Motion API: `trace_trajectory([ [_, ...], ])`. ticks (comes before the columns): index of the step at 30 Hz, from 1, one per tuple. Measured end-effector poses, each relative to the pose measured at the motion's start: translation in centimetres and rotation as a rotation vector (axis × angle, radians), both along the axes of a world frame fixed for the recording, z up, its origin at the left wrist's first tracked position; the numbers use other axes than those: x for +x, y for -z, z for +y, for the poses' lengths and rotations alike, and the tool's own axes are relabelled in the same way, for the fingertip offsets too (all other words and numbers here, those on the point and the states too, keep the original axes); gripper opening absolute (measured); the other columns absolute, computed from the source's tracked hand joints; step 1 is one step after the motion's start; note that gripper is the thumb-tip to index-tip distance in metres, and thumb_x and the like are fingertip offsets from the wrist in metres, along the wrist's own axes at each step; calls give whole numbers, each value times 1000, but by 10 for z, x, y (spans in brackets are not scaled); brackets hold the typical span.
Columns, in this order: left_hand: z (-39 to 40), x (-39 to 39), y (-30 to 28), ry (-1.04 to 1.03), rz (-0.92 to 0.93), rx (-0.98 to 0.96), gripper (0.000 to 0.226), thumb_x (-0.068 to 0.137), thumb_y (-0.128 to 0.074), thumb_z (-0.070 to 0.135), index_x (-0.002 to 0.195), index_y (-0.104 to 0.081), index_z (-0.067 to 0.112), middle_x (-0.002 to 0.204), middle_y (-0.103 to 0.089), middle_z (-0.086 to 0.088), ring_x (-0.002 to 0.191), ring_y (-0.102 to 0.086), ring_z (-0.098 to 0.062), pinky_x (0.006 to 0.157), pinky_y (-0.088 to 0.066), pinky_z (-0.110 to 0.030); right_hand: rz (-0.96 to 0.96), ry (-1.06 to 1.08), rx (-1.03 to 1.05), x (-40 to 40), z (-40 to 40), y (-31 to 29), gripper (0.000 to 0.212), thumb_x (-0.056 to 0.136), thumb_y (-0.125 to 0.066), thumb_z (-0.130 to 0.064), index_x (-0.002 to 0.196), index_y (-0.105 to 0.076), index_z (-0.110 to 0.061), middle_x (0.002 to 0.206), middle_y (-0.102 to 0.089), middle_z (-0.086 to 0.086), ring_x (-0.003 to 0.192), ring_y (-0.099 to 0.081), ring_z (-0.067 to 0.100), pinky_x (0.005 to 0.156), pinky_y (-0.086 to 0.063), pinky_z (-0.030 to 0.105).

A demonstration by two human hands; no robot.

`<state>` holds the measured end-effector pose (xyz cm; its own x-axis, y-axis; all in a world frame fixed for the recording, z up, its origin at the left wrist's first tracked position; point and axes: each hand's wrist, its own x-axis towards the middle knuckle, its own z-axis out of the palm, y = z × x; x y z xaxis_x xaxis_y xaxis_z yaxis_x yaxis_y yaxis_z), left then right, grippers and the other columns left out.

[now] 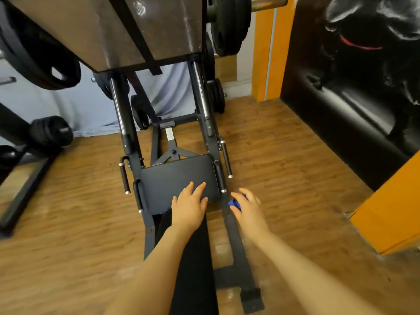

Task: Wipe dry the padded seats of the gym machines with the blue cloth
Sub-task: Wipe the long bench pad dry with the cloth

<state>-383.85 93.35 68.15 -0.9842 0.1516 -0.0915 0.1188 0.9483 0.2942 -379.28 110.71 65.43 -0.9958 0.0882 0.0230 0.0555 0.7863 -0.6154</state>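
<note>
Grip states, read from left to right: the left hand lies flat with straight, spread fingers on the near right part of the padded seat and holds nothing, while the right hand is curled round the bunched blue cloth, of which only a small patch shows between thumb and fingers. At far left, weight plates hang on a neighbouring frame, and a dumbbell rests near the wooden floor. At centre, the leg-press machine rises from the seat towards its large footplate; black side handles flank the seat, and a dark back pad runs from the seat towards the viewer. The cloth is just beside the seat's right edge, over the machine's frame rail, and is not yet on the padding. Judged risks: a balled cloth would meet the seat with little surface and could leave damp streaks; the bare left palm could smear the padding it covers; a wide stroke could knock knuckles against the right handle. No containers are visible. At far right stands an orange wall beside a dark glossy mural.
</note>
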Motion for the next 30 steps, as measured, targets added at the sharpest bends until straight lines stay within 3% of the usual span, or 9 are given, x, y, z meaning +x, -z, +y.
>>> trace_trajectory([
  [19, 40, -128, 51, -204, -141, -138, 50, 105, -35, 39, 153, -21, 36, 163, -14, -4, 150, -13, -26, 121, -10, -50, -176, -341, 43, -175, 44, 64, 46, 102, -48, -29, 146, -42, -18, 154, -32, 2, 140, -31, 21, 110, -36, 32],
  [30, 56, -174, 124, -231, -243, -193, 50, 104, -34, 40, 153, -22, 36, 162, -16, -2, 149, -14, -25, 120, -13, -50, -279, -233, -113, -231, 69, 139, 43, 101, -50, -28, 142, -47, -16, 149, -37, 3, 136, -37, 21, 108, -38, 33],
])
